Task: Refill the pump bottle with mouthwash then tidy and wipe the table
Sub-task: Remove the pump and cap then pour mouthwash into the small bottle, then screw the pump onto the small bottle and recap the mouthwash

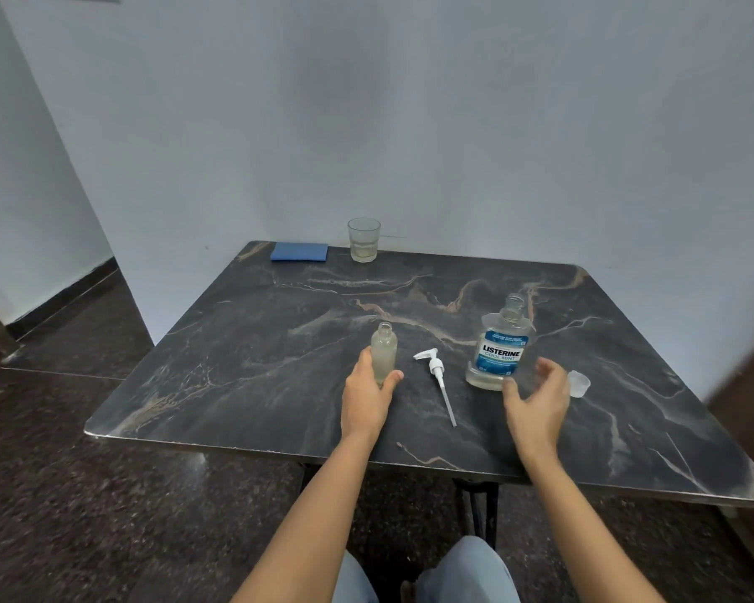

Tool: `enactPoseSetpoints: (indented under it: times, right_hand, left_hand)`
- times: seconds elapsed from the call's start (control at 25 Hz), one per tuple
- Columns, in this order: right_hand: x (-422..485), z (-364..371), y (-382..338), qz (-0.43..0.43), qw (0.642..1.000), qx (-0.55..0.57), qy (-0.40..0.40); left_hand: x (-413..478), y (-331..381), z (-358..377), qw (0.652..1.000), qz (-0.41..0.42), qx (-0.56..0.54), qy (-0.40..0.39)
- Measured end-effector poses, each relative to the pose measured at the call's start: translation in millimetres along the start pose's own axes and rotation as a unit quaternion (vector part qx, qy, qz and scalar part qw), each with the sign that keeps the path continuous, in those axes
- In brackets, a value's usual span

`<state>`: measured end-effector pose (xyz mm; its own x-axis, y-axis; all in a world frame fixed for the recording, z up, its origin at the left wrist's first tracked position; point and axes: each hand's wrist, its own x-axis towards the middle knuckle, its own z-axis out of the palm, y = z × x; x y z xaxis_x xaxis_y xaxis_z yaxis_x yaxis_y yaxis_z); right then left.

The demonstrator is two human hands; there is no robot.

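In the refill step, by the look of it. Clamps the left grip (368,387) round the open pump bottle (384,354), upright near bench (244,354) centre. Holds the right grip (536,396) apart beside the uncapped mouthwash bottle (501,348) at 3 o'clock (pump head (436,369) lying between). Next: close on it, lift, tilt slowly over the narrow neck.

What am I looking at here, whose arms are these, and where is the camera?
No machine here: a person wears a camera on the head, looking down at their own two arms. The left hand grips a small clear pump bottle, its top off. The pump head with its tube lies on the dark marble table. The right hand is open beside an uncapped Listerine mouthwash bottle; a clear cap lies to the right. At the far edge are a drinking glass and a folded blue cloth.
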<state>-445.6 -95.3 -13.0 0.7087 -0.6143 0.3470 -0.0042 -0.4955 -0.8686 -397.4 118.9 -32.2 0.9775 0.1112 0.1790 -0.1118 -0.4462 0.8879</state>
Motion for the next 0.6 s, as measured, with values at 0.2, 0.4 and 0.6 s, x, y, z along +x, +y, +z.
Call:
enactPoseSetpoints:
  times: [0.2,0.4,0.6]
  right_hand:
    - [-31,45,-40,-0.259,0.947,-0.148,-0.119]
    - [8,88,-59,-0.135,0.856,-0.418,-0.271]
    - [17,86,-83,-0.139,0.904,-0.314,-0.256]
  left_hand:
    - [1,0,0,1.000,-0.002,0.001,0.001]
    - [1,1,-1,1.000,0.005,0.007,-0.001]
    - [2,-1,0,1.000,0.005,0.006,-0.002]
